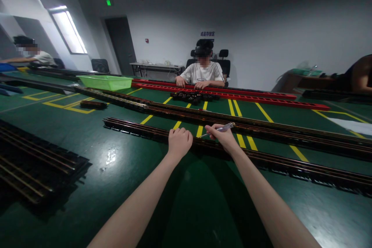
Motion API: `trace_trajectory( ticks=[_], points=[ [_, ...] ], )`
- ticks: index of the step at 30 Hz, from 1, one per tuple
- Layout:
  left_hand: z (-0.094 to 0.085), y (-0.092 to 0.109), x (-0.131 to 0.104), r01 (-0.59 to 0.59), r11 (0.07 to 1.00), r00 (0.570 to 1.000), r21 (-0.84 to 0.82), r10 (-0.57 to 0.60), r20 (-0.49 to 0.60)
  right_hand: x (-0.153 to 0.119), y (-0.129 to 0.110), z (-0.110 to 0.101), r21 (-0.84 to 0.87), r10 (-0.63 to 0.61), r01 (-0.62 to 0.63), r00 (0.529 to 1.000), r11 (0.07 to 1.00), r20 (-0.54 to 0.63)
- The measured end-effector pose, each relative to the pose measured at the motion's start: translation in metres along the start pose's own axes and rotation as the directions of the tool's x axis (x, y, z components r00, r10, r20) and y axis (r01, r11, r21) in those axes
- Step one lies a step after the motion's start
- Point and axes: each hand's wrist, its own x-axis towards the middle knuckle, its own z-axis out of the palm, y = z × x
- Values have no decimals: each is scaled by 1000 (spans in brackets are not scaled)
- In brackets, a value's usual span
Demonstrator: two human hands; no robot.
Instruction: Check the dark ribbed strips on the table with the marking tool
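Observation:
A long black track strip [139, 128] with thin metal rails lies crosswise on the green table before me. My left hand [180, 139] rests over this strip with its fingers curled down around it; the fingertips are hidden behind the knuckles. In my right hand [218, 133] is a slim screwdriver [227, 126] with a clear handle, gripped between thumb and fingers. Its thin shaft slants down to the left, and the tip is close to the strip, just right of my left hand. Whether the tip touches the strip I cannot tell.
Behind the strip runs a longer row of joined black tracks [174, 113]. More tracks [37, 159] are stacked at the left. A short dark piece [93, 104], a green basket [106, 83] and red rails [261, 100] lie farther back. A person [205, 71] sits opposite.

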Motion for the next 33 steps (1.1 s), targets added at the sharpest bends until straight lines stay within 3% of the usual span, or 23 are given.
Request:
trace_trajectory(
  ticks=[9,16,23,30,33],
  points=[
    [-2,-1,3,57,997,998,-46,-57,13,1,-1,-2,-76,-11,6,998,997,-61],
    [-7,-1,7,141,985,986,-97,-132,100,2,-4,-4,-76,46,-53,995,996,-85],
    [-4,-14,6,200,979,979,-26,-199,39,-1,-10,-3,-85,69,-72,997,994,-38],
    [-3,-12,2,143,989,989,-35,-145,-32,2,1,-7,-60,15,-18,999,998,-51],
    [-2,-9,1,8,999,999,-40,-10,-48,3,3,-8,-41,-7,3,996,999,-92]
  ],
)
